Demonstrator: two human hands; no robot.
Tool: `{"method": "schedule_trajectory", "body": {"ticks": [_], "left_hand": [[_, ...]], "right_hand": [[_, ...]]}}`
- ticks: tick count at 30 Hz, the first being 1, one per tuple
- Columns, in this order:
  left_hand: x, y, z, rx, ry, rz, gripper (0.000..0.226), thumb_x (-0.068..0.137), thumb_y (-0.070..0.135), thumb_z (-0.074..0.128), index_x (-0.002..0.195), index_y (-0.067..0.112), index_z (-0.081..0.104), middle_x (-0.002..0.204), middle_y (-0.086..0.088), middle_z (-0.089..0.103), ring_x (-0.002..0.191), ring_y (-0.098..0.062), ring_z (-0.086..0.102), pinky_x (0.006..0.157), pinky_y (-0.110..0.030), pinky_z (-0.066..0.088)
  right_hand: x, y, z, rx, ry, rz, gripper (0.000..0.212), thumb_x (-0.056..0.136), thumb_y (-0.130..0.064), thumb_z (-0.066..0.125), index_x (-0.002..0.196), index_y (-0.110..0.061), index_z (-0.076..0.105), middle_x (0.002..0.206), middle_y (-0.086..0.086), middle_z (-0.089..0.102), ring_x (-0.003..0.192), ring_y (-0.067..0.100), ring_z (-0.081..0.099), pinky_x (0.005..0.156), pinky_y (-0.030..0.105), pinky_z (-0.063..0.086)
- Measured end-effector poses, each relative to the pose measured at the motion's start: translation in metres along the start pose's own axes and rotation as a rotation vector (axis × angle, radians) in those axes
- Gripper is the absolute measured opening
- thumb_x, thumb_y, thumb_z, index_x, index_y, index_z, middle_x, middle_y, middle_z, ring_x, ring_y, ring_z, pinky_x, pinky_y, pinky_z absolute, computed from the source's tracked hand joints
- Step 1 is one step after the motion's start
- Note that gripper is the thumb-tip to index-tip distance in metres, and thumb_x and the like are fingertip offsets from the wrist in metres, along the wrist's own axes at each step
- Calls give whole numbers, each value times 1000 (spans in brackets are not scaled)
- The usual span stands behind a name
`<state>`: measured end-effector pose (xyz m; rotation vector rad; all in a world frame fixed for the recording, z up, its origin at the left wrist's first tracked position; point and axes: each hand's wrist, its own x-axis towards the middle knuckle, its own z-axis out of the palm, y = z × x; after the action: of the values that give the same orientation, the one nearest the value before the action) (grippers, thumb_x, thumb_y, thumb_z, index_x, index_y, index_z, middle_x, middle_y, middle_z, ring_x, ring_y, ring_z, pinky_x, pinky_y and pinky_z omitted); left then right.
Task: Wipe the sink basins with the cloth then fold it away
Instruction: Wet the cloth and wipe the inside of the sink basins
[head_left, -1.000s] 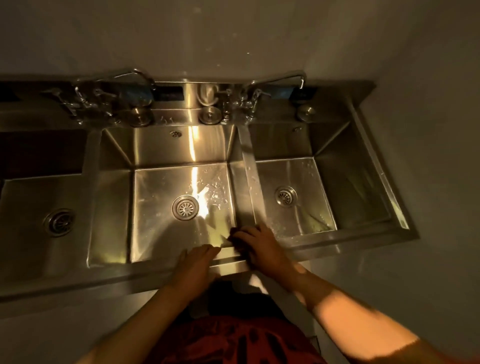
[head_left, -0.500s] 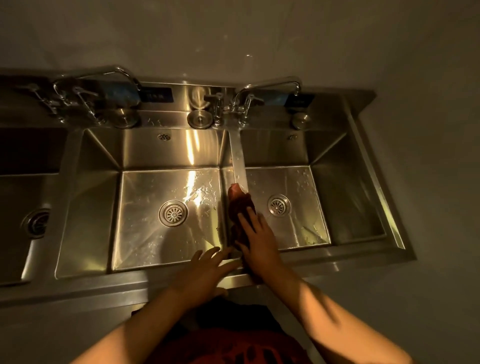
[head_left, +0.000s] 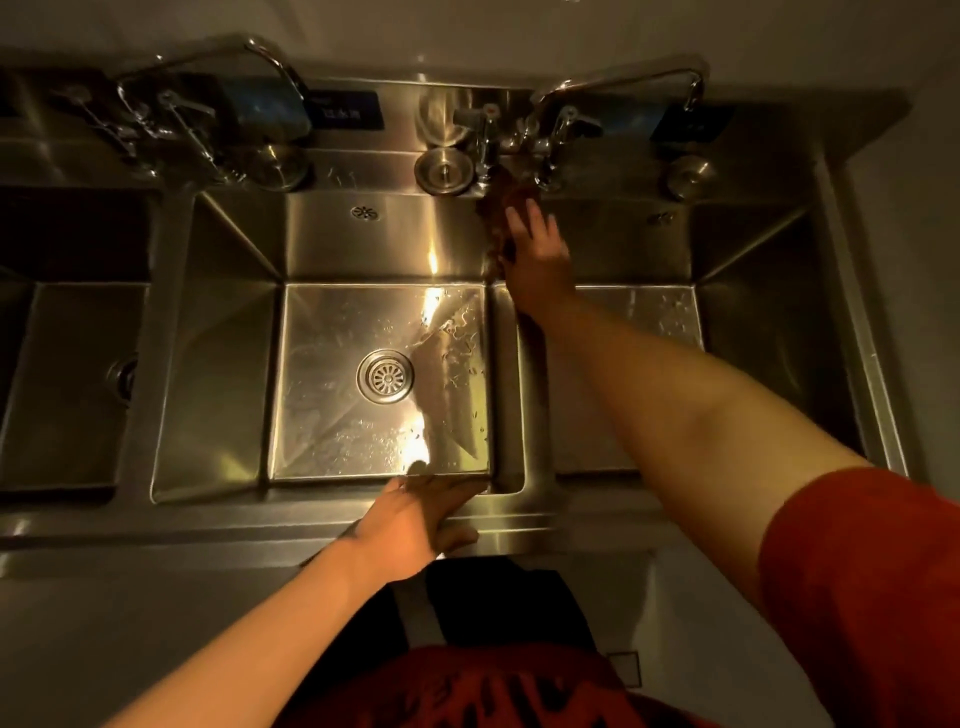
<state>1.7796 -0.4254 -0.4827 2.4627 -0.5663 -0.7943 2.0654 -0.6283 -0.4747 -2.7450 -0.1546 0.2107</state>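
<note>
A steel sink unit has a middle basin with a round drain and a right basin, split by a narrow divider. My right hand presses a dark reddish cloth flat on the far end of that divider, just below the right faucet. The cloth is mostly hidden under my fingers. My left hand rests fingers apart on the front rim, at the middle basin's near right corner, holding nothing.
Two faucets with lever taps stand along the back ledge, beside round steel caps and dark labels. A third basin lies at the left. Water drops cover the middle basin floor. A wall runs behind and to the right.
My right hand has slid the cloth along the divider from the front rim to the far end by the faucet. My left hand stayed on the front rim.
</note>
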Motion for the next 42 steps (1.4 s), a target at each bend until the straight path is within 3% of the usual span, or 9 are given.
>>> {"method": "schedule_trajectory", "body": {"ticks": [7, 9, 12, 17, 25, 28, 32, 37, 42], "left_hand": [[-5, 4, -1, -10, -12, -17, 60, 98, 64, 51, 154, 44, 40, 141, 12, 61, 128, -14, 56, 108, -35, 39], [-3, 3, 2, 16, -61, -43, 63, 98, 68, 45, 156, 48, 33, 149, 14, 53, 137, -13, 49, 114, -37, 33], [0, 1, 5, 24, -115, -84, 66, 96, 70, 42, 157, 51, 23, 159, 15, 42, 146, -15, 38, 116, -41, 27], [-5, -2, 8, 66, -33, -37, 64, 97, 69, 37, 156, 46, 29, 155, 11, 48, 142, -19, 44, 110, -40, 30], [-36, -34, -8, 168, 35, -135, 50, 104, 59, 31, 147, 38, 45, 140, 11, 57, 133, -16, 48, 113, -37, 30], [-59, -58, -17, 235, 17, -270, 60, 100, 59, 16, 142, 33, 50, 139, 10, 55, 135, -15, 43, 113, -39, 29], [-94, -92, -37, 234, 121, -388, 55, 104, 56, 21, 136, 30, 58, 143, 8, 53, 143, -18, 37, 115, -44, 29], [-128, -140, -80, 201, 387, -529, 43, 104, 38, 40, 136, 19, 61, 143, -6, 54, 139, -29, 45, 113, -48, 36], [-116, -192, -122, 108, 565, -662, 48, 103, 27, 51, 150, 18, 44, 153, -9, 43, 144, -29, 38, 119, -50, 36]], "right_hand": [[10, -2, 2, 9, 0, 28, 69, 99, -30, 59, 161, -22, 28, 169, 9, 17, 150, 40, 25, 115, 51, 35], [-28, -5, 5, -25, 34, -28, 68, 96, -25, 61, 158, -18, 35, 168, 10, 22, 145, 39, 32, 111, 48, 38], [-107, -9, 15, -59, -45, -90, 71, 93, -21, 62, 158, -22, 35, 170, 5, 16, 150, 40, 23, 116, 56, 30], [-236, -9, 33, -60, -176, -75, 81, 86, -21, 71, 159, -27, 34, 170, 0, 15, 151, 37, 20, 116, 60, 30], [-278, -38, 65, -107, -180, -87, 70, 85, -37, 71, 150, -25, 48, 154, 0, 48, 139, 29, 45, 109, 52, 38], [-270, -77, 81, 14, -266, -141, 60, 93, -38, 56, 151, -29, 43, 148, -4, 51, 129, 24, 50, 101, 44, 41], [-254, -147, 105, 113, -367, -226, 47, 103, -46, 40, 148, -34, 41, 145, -7, 50, 123, 22, 52, 100, 42, 42], [-231, -233, 134, 382, -546, -190, 44, 101, -42, 51, 143, -29, 50, 140, -5, 55, 125, 23, 52, 110, 41, 38], [-198, -276, 159, 857, -764, 149, 36, 99, -39, 60, 133, -26, 58, 120, -2, 69, 108, 18, 65, 90, 31, 52]]}}
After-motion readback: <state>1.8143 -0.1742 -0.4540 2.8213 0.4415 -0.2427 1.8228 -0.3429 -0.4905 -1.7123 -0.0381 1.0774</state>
